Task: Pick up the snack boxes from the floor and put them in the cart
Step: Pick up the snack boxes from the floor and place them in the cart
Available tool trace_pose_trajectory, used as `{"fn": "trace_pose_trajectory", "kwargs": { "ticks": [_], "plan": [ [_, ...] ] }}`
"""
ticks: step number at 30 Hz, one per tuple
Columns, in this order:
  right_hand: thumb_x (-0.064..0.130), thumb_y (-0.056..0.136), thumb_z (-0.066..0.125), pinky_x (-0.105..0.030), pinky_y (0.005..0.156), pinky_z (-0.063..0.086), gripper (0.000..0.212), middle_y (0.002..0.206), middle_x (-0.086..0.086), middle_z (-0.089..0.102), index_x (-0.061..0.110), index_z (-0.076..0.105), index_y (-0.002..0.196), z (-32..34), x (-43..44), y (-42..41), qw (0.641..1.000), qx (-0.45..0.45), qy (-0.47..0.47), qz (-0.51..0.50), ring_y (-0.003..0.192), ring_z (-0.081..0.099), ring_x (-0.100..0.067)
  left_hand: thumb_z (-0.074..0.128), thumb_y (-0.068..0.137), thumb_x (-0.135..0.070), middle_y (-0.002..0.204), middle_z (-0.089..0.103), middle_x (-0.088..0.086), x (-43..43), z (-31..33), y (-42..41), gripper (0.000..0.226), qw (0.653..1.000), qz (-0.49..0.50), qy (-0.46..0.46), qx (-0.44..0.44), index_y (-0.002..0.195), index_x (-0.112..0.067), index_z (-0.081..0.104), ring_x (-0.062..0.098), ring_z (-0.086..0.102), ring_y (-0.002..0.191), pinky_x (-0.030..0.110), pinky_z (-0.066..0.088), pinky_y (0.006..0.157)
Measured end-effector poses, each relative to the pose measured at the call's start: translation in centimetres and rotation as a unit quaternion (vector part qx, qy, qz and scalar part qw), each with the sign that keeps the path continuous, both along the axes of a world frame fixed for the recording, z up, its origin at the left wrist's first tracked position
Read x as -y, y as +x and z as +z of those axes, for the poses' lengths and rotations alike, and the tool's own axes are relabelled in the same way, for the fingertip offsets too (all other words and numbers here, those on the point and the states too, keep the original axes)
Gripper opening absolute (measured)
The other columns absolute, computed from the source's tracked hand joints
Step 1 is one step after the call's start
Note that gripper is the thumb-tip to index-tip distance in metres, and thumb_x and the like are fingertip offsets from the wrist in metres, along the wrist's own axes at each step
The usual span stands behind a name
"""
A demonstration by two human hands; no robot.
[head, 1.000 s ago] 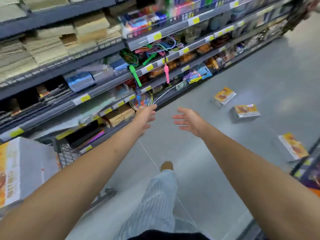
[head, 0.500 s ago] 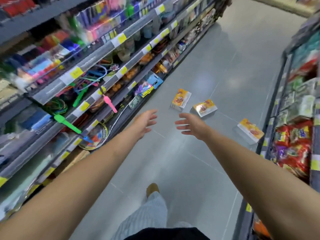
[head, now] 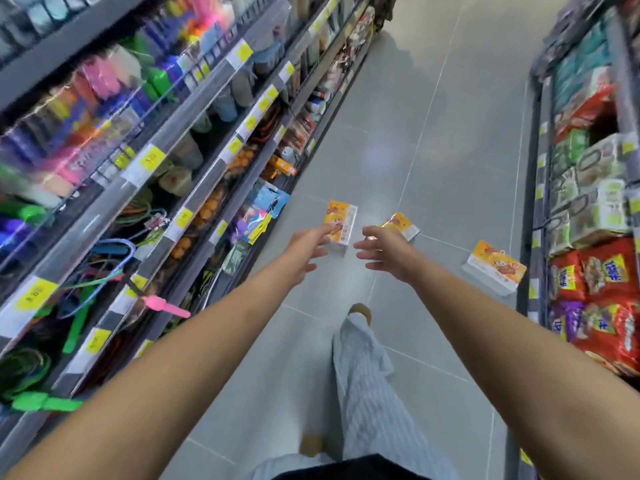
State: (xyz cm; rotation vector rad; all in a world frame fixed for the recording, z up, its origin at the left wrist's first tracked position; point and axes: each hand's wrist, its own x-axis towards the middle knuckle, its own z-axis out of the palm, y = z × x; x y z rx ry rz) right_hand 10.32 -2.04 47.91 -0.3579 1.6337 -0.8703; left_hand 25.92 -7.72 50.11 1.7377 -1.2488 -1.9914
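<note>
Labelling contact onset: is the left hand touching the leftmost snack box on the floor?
Cannot tell. In the head view the left hand, fingers straight, overlaps the near edge of the leftmost snack box, but this single view gives no depth.

A shop aisle: stocked shelves (head: 214, 140) (yellow price tags (head: 149, 159)) flank the floor (head: 415, 133).

Snack boxes on the floor (head: 433, 150): three. These are the left snack box (head: 341, 221) at 10 o'clock of the right hand (head: 384, 251), the middle snack box (head: 401, 225) at 1 o'clock and the far snack box (head: 497, 266) at 3 o'clock. Hands: two, counting the left hand (head: 304, 252). Shelf units: two, the left shelf unit (head: 180, 140) at 9 o'clock and the right shelf unit (head: 533, 202) at 3 o'clock. Shoes: two, the front shoe (head: 360, 311) and the rear shoe (head: 311, 445).
</note>
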Motion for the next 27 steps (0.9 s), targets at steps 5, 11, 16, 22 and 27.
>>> {"fn": "trace_pose_trajectory", "kwargs": {
  "ticks": [5, 11, 16, 22, 27],
  "plan": [
    [0.032, 0.093, 0.054, -0.030, 0.069, 0.044, 0.010, 0.090, 0.000, 0.067, 0.024, 0.057, 0.088, -2.6, 7.8, -6.1, 0.999, 0.028, 0.021, -0.029, 0.072, 0.063, -0.014, 0.055, 0.089, -0.047, 0.136, 0.051, 0.001, 7.3, -1.8, -5.6, 0.055, 0.998, -0.028, 0.050, 0.002, 0.136, -0.020, 0.047, 0.022, 0.048, 0.126, 0.044, 0.036, 0.103],
    [0.033, 0.093, 0.054, -0.029, 0.065, 0.043, 0.008, 0.094, -0.001, 0.066, 0.026, 0.057, 0.090, -6.6, 17.3, -13.1, 0.996, 0.049, 0.069, -0.034, 0.079, 0.060, -0.015, 0.057, 0.088, -0.044, 0.125, 0.052, -0.001, 17.4, -4.9, -12.2, 0.042, 0.997, 0.005, 0.072, 0.030, 0.124, -0.023, 0.051, 0.020, 0.048, 0.120, 0.042, 0.035, 0.099],
    [0.032, 0.092, 0.054, -0.029, 0.065, 0.043, 0.008, 0.105, -0.002, 0.067, 0.027, 0.059, 0.092, -11.7, 22.7, -17.3, 0.990, 0.061, 0.108, -0.063, 0.080, 0.059, -0.014, 0.055, 0.092, -0.038, 0.116, 0.054, -0.003, 24.6, -9.2, -16.4, 0.029, 0.995, 0.027, 0.077, 0.050, 0.116, -0.023, 0.051, 0.018, 0.050, 0.109, 0.039, 0.036, 0.097],
    [0.031, 0.091, 0.055, -0.025, 0.058, 0.040, 0.011, 0.091, 0.005, 0.064, 0.025, 0.061, 0.097, -19.6, 28.0, -19.0, 0.982, 0.088, 0.138, -0.097, 0.073, 0.057, -0.009, 0.059, 0.091, -0.030, 0.095, 0.055, -0.001, 31.0, -17.0, -19.7, 0.012, 0.991, 0.009, 0.085, 0.103, 0.091, -0.019, 0.055, 0.012, 0.053, 0.081, 0.017, 0.041, 0.054],
    [0.029, 0.091, 0.057, -0.028, 0.066, 0.044, 0.008, 0.094, 0.003, 0.064, 0.025, 0.061, 0.096, -29.3, 31.4, -20.2, 0.972, 0.082, 0.162, -0.147, 0.077, 0.058, -0.010, 0.058, 0.092, -0.032, 0.121, 0.060, 0.011, 34.8, -28.5, -21.2, 0.028, 0.985, -0.006, 0.110, 0.132, 0.110, -0.011, 0.059, 0.011, 0.050, 0.088, 0.020, 0.038, 0.062]
  ]
}}
